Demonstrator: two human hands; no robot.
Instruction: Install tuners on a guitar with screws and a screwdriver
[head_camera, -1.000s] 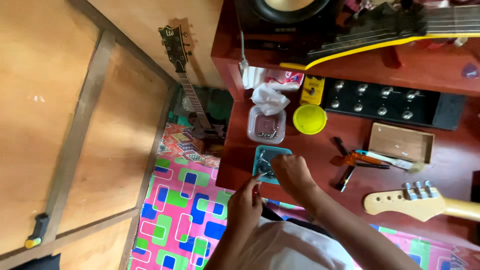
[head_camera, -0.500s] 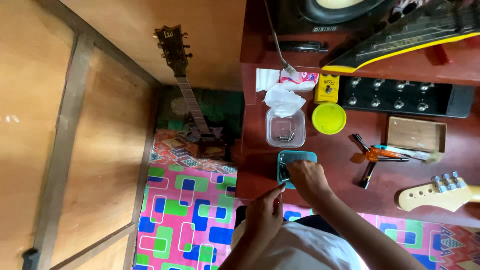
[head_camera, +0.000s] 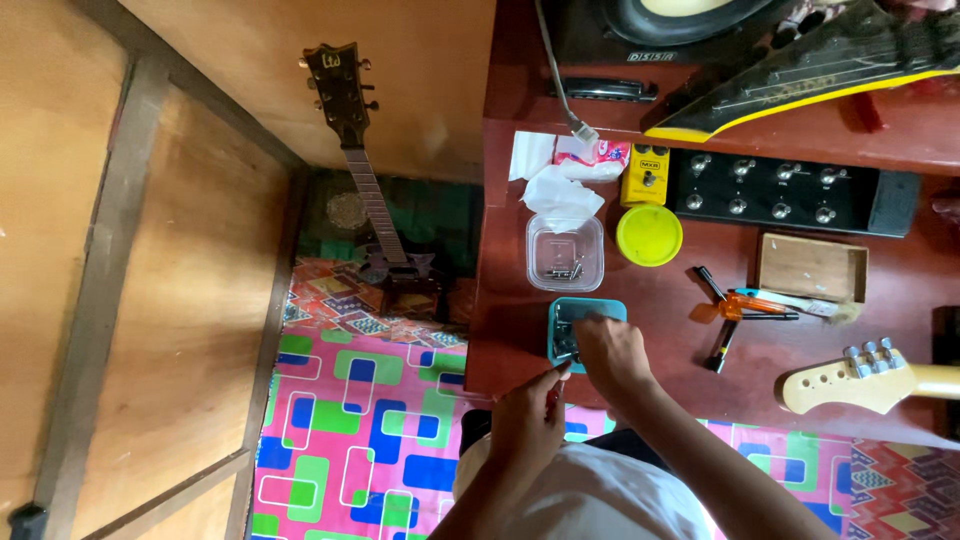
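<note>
My right hand (head_camera: 612, 352) rests over a small teal tray (head_camera: 586, 308) of little metal parts near the front edge of the red-brown desk (head_camera: 520, 330), fingertips down among the parts. Whether it grips one is hidden. My left hand (head_camera: 527, 420) hovers just off the desk's edge, pinched on a thin tool (head_camera: 558, 378) with a reddish handle; its tip points at the tray. A clear plastic tub (head_camera: 565, 252) holding several screws stands right behind the tray.
Also on the desk are a yellow lid (head_camera: 649, 235), a yellow pedal (head_camera: 647, 173), a black pedal board (head_camera: 790, 190), a wooden box (head_camera: 812, 266), hand tools (head_camera: 745, 305) and a pale guitar headstock (head_camera: 850, 380). A dark guitar (head_camera: 365, 190) leans against the wooden wall. A colourful mat (head_camera: 350, 430) covers the floor.
The view has shifted, so the desk now sits further right and lower. My right hand has settled deeper into the teal tray, and my left hand stays close by with the thin tool.
</note>
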